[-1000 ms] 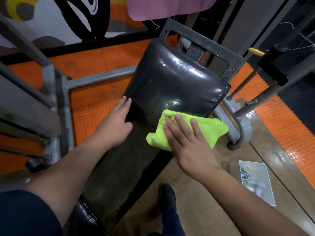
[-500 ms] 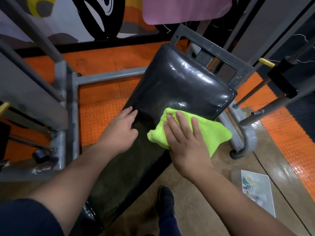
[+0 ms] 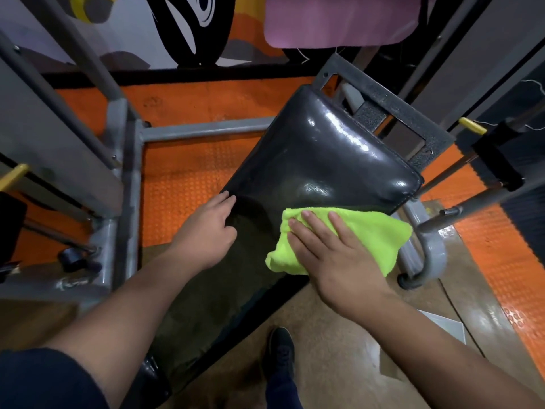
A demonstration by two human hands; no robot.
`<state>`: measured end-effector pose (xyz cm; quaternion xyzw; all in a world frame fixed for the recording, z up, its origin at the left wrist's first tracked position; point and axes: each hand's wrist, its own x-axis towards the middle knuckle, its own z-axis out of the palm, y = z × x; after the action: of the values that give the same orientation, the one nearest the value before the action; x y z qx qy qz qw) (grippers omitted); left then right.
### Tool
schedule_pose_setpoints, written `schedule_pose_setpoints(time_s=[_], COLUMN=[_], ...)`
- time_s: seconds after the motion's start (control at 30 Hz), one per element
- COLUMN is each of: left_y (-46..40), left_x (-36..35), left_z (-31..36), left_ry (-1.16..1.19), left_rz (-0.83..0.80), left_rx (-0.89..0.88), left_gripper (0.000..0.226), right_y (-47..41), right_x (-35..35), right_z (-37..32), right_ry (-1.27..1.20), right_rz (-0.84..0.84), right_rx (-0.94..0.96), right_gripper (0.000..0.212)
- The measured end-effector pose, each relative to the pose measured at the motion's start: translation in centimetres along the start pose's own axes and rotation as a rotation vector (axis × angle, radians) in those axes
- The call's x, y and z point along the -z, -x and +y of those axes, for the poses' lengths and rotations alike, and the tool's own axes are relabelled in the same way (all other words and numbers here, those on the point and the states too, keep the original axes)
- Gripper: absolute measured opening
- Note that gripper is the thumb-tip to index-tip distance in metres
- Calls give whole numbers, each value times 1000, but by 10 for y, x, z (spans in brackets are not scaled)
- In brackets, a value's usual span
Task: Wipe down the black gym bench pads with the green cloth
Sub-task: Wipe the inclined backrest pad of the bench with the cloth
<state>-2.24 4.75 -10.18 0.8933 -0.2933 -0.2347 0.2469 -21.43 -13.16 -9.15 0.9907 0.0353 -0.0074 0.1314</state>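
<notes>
The right hand (image 3: pixel 333 258) lies flat on the green cloth (image 3: pixel 365 231), fingers straight and spread, pressing it down rather than clutching it; the cloth sits bunched on the right edge of the black bench pad (image 3: pixel 318 154), part of it hanging past that edge. The left hand (image 3: pixel 206 231) rests on the pad's opposite edge, fingers loosely bent along the rim and holding nothing, apparently just steadying. The pad's long axis runs diagonally, from near the person's left thigh at lower left up to the glossy far end at upper right, so most of the shiny surface lies ahead of and above the cloth, with a duller stretch below and to the left of it. The right hand is the nearer one to that far end, and a push along the axis, away from the body, looks like the natural next stroke. The vinyl is slick, so the cloth should slide easily but may bunch. Around the bench stand the grey steel frame (image 3: pixel 129 178), an orange studded floor mat (image 3: pixel 182 178) and a brown polished floor (image 3: pixel 339 343), where a dark shoe (image 3: pixel 280 346) is planted.
</notes>
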Motion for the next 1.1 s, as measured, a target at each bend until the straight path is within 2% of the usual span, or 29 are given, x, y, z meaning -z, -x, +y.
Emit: schedule_pose_setpoints(time_s=[0.13,0.3,0.43,0.57,0.73,0.87,1.03,1.1], left_y=[5,7,9,10,12,11,12,11], left_x=[1,0,-5,-9,-11,-13,-17,-19], left_z=[-1,-1,2,1,-3,-7,-17,-22], left_ry=[-17,-16,-14,15,74,147,151,145], left_rz=[-8,-26,-62,-144,-109,-34,16,9], left_rx=[-3,4,11,21,17,30,77,87], left_gripper=[70,70,71,75,77,71,67,67], right_y=[-25,-6,-29,-16,-40,-31,-54,-53], right_x=[3,5,10,7,16,7,12,4], right_z=[-23,2,-23,-7,-21,-12,-25,-31], right_ry=[-56,-5,-49,-33,-5,-7,-49,-32], right_rz=[-20,-15,-50,-98,-97,-111,-52,-42], right_rx=[-118,21,-111,41,-50,59,-50,-6], right_gripper=[68,66,70,65,65,64,56,56])
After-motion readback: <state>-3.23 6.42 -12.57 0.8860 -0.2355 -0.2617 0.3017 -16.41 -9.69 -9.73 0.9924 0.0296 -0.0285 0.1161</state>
